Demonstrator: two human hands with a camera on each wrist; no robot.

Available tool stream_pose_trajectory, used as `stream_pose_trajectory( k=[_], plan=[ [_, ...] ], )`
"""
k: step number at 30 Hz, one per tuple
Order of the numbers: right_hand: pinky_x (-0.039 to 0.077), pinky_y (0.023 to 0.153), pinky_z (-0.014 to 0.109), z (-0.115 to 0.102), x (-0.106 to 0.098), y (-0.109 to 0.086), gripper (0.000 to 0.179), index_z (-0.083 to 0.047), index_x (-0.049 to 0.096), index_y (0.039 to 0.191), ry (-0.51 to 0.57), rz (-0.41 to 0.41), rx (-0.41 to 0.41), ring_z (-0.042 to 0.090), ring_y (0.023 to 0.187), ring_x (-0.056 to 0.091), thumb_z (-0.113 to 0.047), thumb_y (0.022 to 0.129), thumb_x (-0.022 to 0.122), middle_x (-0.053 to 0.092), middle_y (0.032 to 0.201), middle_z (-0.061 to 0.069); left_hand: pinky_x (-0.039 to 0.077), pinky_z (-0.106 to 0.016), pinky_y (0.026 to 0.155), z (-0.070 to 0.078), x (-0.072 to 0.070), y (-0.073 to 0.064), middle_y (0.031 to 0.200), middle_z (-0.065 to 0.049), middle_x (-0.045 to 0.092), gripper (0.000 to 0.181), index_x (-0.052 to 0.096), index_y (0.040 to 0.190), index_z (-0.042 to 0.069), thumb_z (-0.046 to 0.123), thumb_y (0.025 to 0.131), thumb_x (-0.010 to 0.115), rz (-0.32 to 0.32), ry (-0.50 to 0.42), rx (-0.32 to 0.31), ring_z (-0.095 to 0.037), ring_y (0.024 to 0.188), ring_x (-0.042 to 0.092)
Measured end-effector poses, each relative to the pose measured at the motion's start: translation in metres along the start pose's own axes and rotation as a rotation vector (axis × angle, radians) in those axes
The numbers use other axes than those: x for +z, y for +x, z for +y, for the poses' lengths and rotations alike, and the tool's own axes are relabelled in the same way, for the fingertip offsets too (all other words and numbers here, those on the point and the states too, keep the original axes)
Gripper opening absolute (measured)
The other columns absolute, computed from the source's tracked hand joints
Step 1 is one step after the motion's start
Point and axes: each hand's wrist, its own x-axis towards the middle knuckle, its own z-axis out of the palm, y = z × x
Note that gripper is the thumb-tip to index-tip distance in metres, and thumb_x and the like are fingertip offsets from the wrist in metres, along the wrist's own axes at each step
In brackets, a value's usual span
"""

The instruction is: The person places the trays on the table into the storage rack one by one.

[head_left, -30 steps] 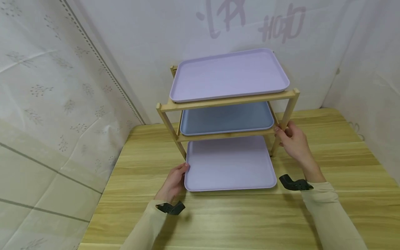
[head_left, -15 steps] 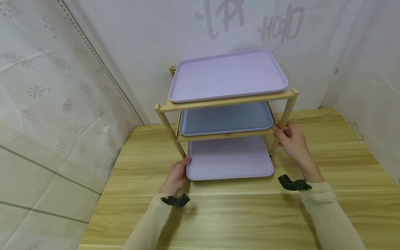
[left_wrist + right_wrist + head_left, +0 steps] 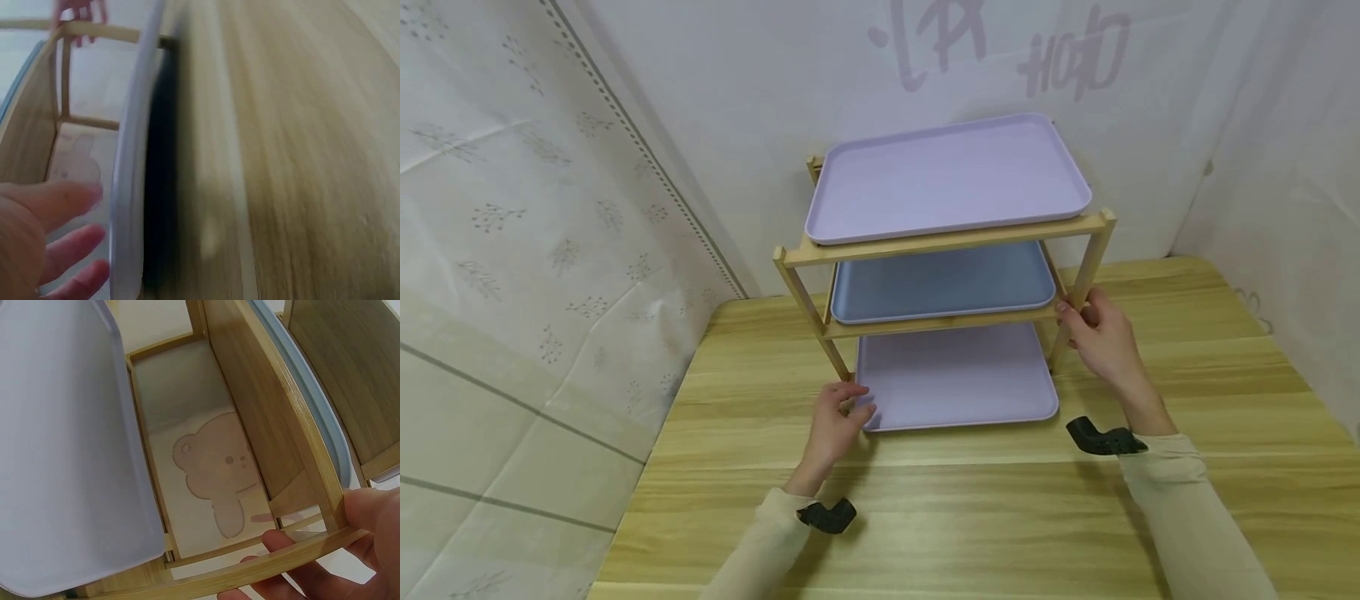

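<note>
A wooden three-tier rack [image 3: 951, 241] stands at the back of the table. It bears an upper lilac tray [image 3: 947, 179], a blue-grey tray [image 3: 943, 283] on the middle shelf and a lower lilac tray [image 3: 958, 379] that juts out in front. My left hand [image 3: 835, 425] is at the lower tray's front left corner, thumb and fingers spread apart. In the left wrist view its fingers [image 3: 72, 247] extend beside the tray's rim without curling round it. My right hand [image 3: 1105, 342] grips the rack's right front post; the right wrist view shows fingers [image 3: 312, 575] around the wood.
The wood-grain table [image 3: 985, 517] extends in front and to both sides. A pale cloth wall [image 3: 737, 142] rises close behind the rack. Patterned cloth [image 3: 550, 250] hangs along the left edge, and another pale wall [image 3: 1292, 183] stands at the right.
The lower lilac tray has slid back under the rack and slightly right. My left hand has loosened from its left edge and spread its fingers. My right hand has stayed on the post.
</note>
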Motion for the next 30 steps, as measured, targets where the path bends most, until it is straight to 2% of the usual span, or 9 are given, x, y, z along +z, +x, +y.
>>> stream_pose_trajectory(
  k=[2,4,7,11,16,20,24,27,30],
  plan=[
    [0.053,0.059,0.018,0.000,0.000,0.000,0.038,0.001,0.055,0.119,0.001,0.002,0.004,0.001,0.077,0.062,-0.031,0.099,0.051,0.069,0.096,0.022,0.043,-0.039,0.083,0.000,0.003,-0.004,0.107,-0.015,0.061,0.021,0.073,0.093,0.003,0.013,0.076,0.080,0.004,0.163,0.151,-0.032,0.101,0.056],
    [0.054,0.059,0.019,0.001,0.000,0.000,0.037,0.001,0.055,0.118,0.002,0.005,0.008,0.000,0.077,0.063,-0.030,0.099,0.051,0.069,0.092,0.016,0.039,-0.047,0.087,0.002,0.007,-0.007,0.104,-0.012,0.063,0.022,0.073,0.086,0.007,0.020,0.072,0.084,0.015,0.286,0.254,-0.033,0.100,0.054],
    [0.054,0.058,0.019,0.001,0.001,0.000,0.036,0.001,0.055,0.117,0.004,0.011,0.003,0.000,0.075,0.063,-0.029,0.099,0.052,0.069,0.089,0.012,0.038,-0.050,0.085,0.006,0.011,-0.012,0.103,-0.008,0.062,0.025,0.072,0.079,0.012,0.031,0.069,0.086,0.000,0.407,0.328,-0.031,0.100,0.052],
    [0.054,0.058,0.021,0.000,0.001,0.000,0.035,0.001,0.056,0.118,0.007,0.013,-0.005,-0.001,0.075,0.062,-0.028,0.099,0.052,0.069,0.094,0.020,0.041,-0.045,0.080,0.011,0.014,-0.016,0.099,-0.001,0.063,0.024,0.069,0.074,0.016,0.034,0.071,0.085,-0.056,0.515,0.396,-0.024,0.097,0.055],
    [0.055,0.059,0.021,-0.001,0.001,-0.001,0.037,0.000,0.056,0.121,0.005,0.009,-0.002,-0.003,0.076,0.062,-0.029,0.099,0.051,0.068,0.100,0.027,0.043,-0.043,0.081,0.013,0.016,-0.018,0.093,0.002,0.065,0.020,0.068,0.073,0.016,0.028,0.073,0.084,-0.033,0.591,0.414,-0.020,0.091,0.057],
    [0.055,0.059,0.020,0.001,0.001,0.000,0.037,-0.001,0.055,0.122,0.000,0.006,0.005,-0.005,0.077,0.062,-0.029,0.099,0.051,0.068,0.099,0.025,0.044,-0.042,0.081,0.011,0.017,-0.018,0.092,0.002,0.069,0.020,0.070,0.071,0.015,0.029,0.072,0.085,0.005,0.592,0.415,-0.020,0.091,0.060],
    [0.055,0.059,0.020,0.003,0.002,0.001,0.036,0.000,0.055,0.122,0.000,0.009,0.001,-0.006,0.076,0.061,-0.028,0.099,0.051,0.068,0.100,0.026,0.047,-0.041,0.080,0.009,0.019,-0.016,0.092,0.002,0.072,0.020,0.072,0.069,0.015,0.030,0.072,0.084,0.053,0.602,0.446,-0.020,0.090,0.063],
    [0.054,0.059,0.020,0.005,0.003,0.002,0.035,0.001,0.055,0.122,0.004,0.012,-0.001,-0.007,0.075,0.060,-0.027,0.099,0.051,0.067,0.102,0.028,0.050,-0.041,0.080,0.008,0.020,-0.014,0.094,0.001,0.072,0.021,0.072,0.070,0.014,0.032,0.074,0.083,0.082,0.621,0.473,-0.021,0.090,0.065],
    [0.054,0.058,0.019,0.007,0.003,0.003,0.035,0.001,0.054,0.121,0.004,0.016,0.004,-0.008,0.074,0.060,-0.026,0.099,0.051,0.067,0.102,0.027,0.051,-0.042,0.083,0.008,0.021,-0.012,0.096,-0.001,0.072,0.021,0.071,0.074,0.013,0.032,0.076,0.081,0.094,0.634,0.468,-0.022,0.092,0.066]
  ],
)
